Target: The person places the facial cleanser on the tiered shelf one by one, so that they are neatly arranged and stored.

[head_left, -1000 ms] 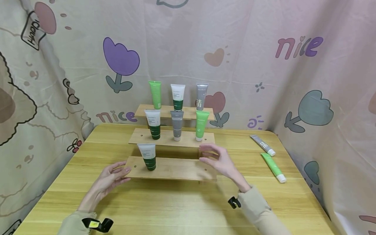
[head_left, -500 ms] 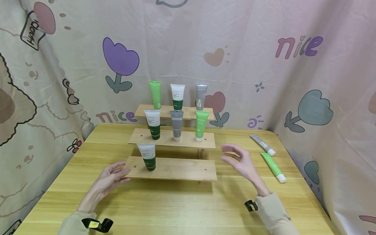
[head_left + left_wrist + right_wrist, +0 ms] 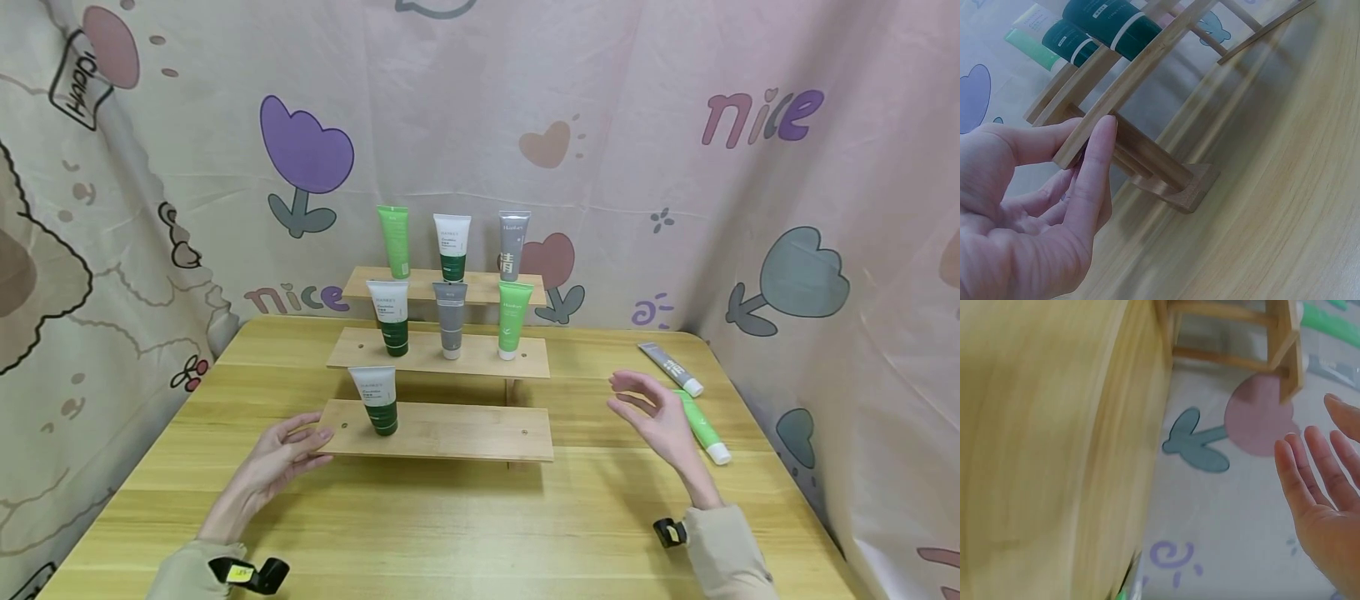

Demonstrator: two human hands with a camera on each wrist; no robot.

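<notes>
My left hand (image 3: 279,457) pinches the left end of the lowest board of a three-tier wooden shelf (image 3: 468,433). In the left wrist view the thumb lies above the board (image 3: 1129,84) and fingers sit under it. One white-and-dark-green squeeze tube (image 3: 377,402) stands on that tier, at its left. Over the table to the right, my right hand (image 3: 663,425) holds nothing, its fingers spread and slightly bent. Partly behind it lies a light-green squeeze tube (image 3: 705,429); a grey squeeze tube (image 3: 670,367) lies just beyond.
The middle tier bears a white-and-green tube (image 3: 391,317), a grey tube (image 3: 451,321) and a green tube (image 3: 513,321). On the top tier stand a green tube (image 3: 395,242), a white-and-green tube (image 3: 452,248) and a grey tube (image 3: 513,246). A printed curtain (image 3: 450,108) hangs behind the wooden table (image 3: 420,533).
My right hand has moved away from the shelf's right end, rightward to beside the lying tubes. The left hand has stayed on the lowest board, and the standing tubes have not moved.
</notes>
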